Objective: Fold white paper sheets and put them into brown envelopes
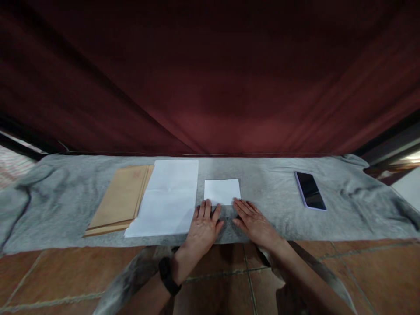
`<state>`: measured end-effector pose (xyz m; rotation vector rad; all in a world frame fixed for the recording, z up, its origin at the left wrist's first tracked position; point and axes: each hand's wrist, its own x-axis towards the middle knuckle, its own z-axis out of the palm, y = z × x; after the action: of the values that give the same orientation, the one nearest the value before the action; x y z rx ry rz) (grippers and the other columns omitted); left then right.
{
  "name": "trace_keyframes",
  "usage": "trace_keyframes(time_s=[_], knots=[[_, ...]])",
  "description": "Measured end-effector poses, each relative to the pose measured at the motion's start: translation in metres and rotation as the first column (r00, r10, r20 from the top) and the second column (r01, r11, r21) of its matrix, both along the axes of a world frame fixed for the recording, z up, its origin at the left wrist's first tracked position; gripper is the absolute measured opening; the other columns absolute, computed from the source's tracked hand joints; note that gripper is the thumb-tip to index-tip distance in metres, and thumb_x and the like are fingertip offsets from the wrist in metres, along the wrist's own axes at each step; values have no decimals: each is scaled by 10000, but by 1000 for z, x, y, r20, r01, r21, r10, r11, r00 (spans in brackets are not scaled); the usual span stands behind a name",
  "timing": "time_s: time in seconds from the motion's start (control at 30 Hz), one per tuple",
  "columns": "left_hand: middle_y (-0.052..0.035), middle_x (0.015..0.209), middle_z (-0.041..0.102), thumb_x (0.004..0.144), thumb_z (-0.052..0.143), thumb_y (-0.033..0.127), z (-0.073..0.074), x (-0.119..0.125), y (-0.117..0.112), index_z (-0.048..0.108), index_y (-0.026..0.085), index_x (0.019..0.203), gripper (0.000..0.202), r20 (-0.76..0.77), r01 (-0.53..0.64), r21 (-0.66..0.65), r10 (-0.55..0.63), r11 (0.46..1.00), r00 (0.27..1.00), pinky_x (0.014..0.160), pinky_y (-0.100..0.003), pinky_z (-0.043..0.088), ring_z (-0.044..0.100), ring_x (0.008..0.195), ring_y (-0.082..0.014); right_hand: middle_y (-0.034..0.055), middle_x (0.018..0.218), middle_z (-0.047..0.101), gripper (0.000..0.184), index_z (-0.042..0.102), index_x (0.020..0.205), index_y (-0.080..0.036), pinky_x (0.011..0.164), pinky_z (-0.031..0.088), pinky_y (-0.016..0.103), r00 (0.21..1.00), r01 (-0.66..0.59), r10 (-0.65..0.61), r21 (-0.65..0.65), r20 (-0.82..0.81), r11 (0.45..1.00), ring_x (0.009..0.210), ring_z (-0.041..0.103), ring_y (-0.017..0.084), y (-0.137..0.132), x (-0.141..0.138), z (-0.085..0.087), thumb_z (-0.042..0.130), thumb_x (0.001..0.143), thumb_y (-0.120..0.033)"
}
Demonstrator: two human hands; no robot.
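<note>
A small white rectangle of paper (222, 191), which looks folded, lies flat on the grey cloth between and just beyond my hands. My left hand (204, 225) rests palm down, fingers stretched out, its fingertips at the paper's lower left edge. On the other side, my right hand (254, 221) lies flat with its fingertips at the lower right corner. Neither hand grips anything. Left of my left hand is a stack of large white sheets (167, 197), and beside it, partly under its edge, a stack of brown envelopes (120, 197).
A phone (310, 190) with a purple case lies on the right part of the grey cloth (269, 175). Behind the cloth-covered surface hangs a dark red curtain (223, 96). Tiled floor (72, 275) shows below the front edge.
</note>
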<state>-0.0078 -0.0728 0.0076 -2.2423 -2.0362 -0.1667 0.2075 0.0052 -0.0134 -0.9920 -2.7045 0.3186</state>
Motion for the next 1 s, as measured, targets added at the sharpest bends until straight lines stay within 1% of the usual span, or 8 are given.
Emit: trace_keyframes(time_s=[0.13, 0.3, 0.5, 0.6, 0.7, 0.8, 0.87, 1.0], knots=[[-209, 1411, 574, 989, 513, 379, 1, 0, 4, 489, 207, 1465, 507, -48, 30, -12, -30, 999, 998, 1024, -489, 468, 565, 1291, -348, 110, 1556, 457, 508, 445, 1515, -190, 1194, 367, 482, 1000, -4, 4, -15, -3, 1000, 1443, 426, 228, 7, 5, 2, 436, 1035, -359], [-197, 1387, 580, 997, 501, 309, 3, 2, 8, 479, 223, 1475, 487, -70, 39, -15, -40, 999, 997, 1001, -470, 480, 570, 1272, -335, 96, 1443, 589, 416, 576, 1406, -184, 1192, 376, 491, 999, -7, 7, 5, -36, 1000, 1362, 518, 237, 17, 2, 8, 450, 1019, -270], [-199, 1315, 605, 1001, 476, 280, 11, 8, 13, 510, 189, 1448, 457, -125, 13, -31, -16, 999, 992, 955, -460, 513, 589, 1223, -325, 108, 1357, 641, 368, 631, 1323, -159, 1207, 347, 505, 999, 12, -10, 47, -42, 999, 1269, 584, 243, 22, -6, 14, 458, 1000, -199], [-173, 1303, 606, 997, 475, 252, 13, 9, 14, 506, 197, 1442, 450, -162, -2, -40, -4, 999, 987, 941, -452, 529, 597, 1202, -313, 104, 1325, 659, 351, 648, 1292, -171, 1217, 324, 522, 998, -6, 9, 62, -55, 998, 1258, 590, 241, 25, -6, 14, 445, 1006, -187], [-143, 1261, 625, 972, 437, 139, 14, 8, 15, 512, 195, 1421, 458, -188, -1, -48, -8, 999, 982, 913, -424, 546, 612, 1162, -283, 98, 1302, 671, 343, 657, 1271, -169, 1225, 306, 522, 998, -7, 13, 90, -68, 996, 1241, 599, 237, 26, -4, 14, 434, 1010, -170], [-134, 1221, 651, 911, 403, 22, 15, 5, 19, 519, 175, 1394, 520, -218, 12, -63, -26, 998, 976, 909, -404, 552, 624, 1124, -252, 104, 1299, 670, 341, 658, 1266, -159, 1227, 303, 512, 998, 1, 7, 121, -64, 993, 1228, 606, 231, 27, -3, 13, 435, 1008, -153], [-142, 1244, 653, 890, 396, 2, 12, 3, 22, 532, 152, 1371, 522, -228, 34, -72, -49, 997, 972, 943, -409, 544, 622, 1140, -245, 108, 1287, 674, 331, 665, 1253, -157, 1229, 296, 509, 999, -3, 10, 135, -53, 991, 1232, 604, 231, 27, -4, 14, 443, 1007, -153], [-168, 1383, 604, 862, 351, -27, 3, -2, 25, 556, 129, 1349, 551, -192, 123, -74, -135, 990, 972, 1017, -405, 512, 585, 1266, -255, 112, 1290, 678, 321, 670, 1250, -158, 1234, 284, 501, 999, -3, 10, 151, -46, 988, 1251, 594, 234, 26, -10, 13, 461, 1007, -176]])
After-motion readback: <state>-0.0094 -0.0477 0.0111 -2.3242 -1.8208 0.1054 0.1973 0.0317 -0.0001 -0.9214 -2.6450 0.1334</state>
